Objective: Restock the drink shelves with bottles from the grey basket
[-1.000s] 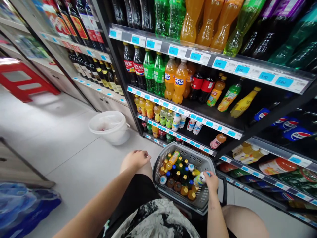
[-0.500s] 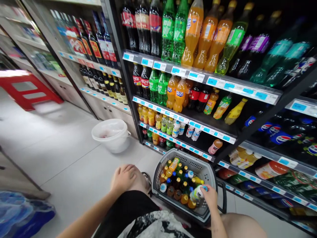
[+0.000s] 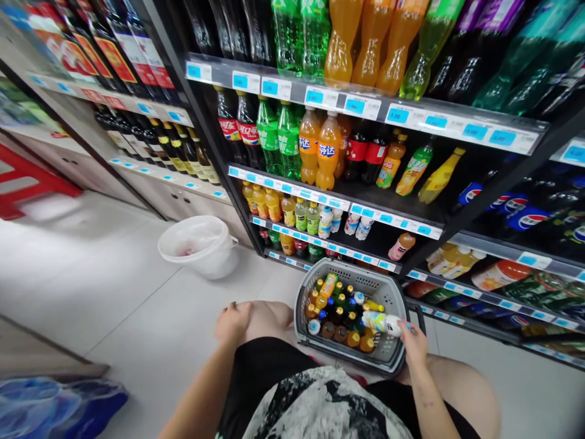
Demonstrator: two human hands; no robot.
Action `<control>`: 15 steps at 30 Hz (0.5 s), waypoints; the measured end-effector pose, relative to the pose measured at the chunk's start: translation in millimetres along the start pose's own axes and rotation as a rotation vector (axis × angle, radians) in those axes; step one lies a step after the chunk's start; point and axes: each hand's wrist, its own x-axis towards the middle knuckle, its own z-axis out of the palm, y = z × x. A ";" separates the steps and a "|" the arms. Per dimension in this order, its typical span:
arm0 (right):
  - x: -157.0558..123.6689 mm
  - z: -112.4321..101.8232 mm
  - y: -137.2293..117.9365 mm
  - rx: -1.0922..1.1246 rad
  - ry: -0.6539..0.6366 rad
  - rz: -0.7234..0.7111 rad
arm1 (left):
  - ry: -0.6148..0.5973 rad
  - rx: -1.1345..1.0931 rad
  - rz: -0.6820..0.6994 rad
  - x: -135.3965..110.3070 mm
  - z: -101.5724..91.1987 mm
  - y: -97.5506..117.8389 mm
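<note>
My right hand (image 3: 415, 342) is closed on a small white bottle with a blue cap (image 3: 382, 322), held on its side just above the right end of a grey shopping basket (image 3: 392, 355). The basket stands on the floor against the drinks shelf and holds several upright bottles with orange, blue and dark caps (image 3: 336, 308). My left hand (image 3: 234, 321) rests on my left knee with its fingers curled loosely and nothing in it. I am crouching low in front of the shelves.
Black shelves (image 3: 365, 210) of soft-drink bottles with blue price tags rise ahead and to the right. A white plastic bucket (image 3: 197, 244) stands on the tiled floor at left. A red stool (image 3: 31, 183) is far left, and blue plastic wrap (image 3: 55, 405) lies bottom left.
My right hand has lifted the white bottle out of the basket and swung it to the right. The left hand stays on the knee. The view has shifted left and down.
</note>
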 end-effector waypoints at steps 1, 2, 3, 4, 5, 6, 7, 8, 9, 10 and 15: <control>-5.4 -1.7 -4.0 0.121 0.015 0.060 | -0.007 0.014 -0.007 -0.4 -0.3 -0.3; -11.0 -3.4 -9.6 0.230 0.022 0.109 | -0.010 0.024 -0.019 -1.2 -0.6 -0.7; -16.5 -5.0 -16.7 0.312 0.023 0.140 | -0.012 0.030 -0.031 -1.9 -0.8 -1.4; -21.5 -6.5 -25.1 0.373 0.012 0.155 | -0.014 0.033 -0.038 -2.3 -1.0 -2.4; -25.7 -7.5 -34.5 0.422 -0.005 0.159 | -0.017 0.031 -0.041 -2.3 -1.1 -3.8; -28.9 -7.9 -44.3 0.459 -0.027 0.156 | -0.021 0.024 -0.039 -1.9 -1.0 -5.2; -31.1 -7.6 -54.2 0.490 -0.048 0.146 | -0.024 0.013 -0.030 -1.2 -0.8 -6.6; -32.2 -6.4 -63.7 0.518 -0.074 0.128 | -0.031 0.002 -0.020 -0.3 -0.4 -7.7; -32.5 -4.2 -72.3 0.539 -0.100 0.106 | -0.036 -0.008 -0.009 0.4 0.2 -8.3; -32.2 -0.9 -79.8 0.554 -0.123 0.084 | -0.039 -0.014 0.002 0.8 0.8 -8.1; -32.3 29.7 -91.8 0.473 -0.166 0.012 | -0.031 -0.003 0.027 -2.5 3.1 2.4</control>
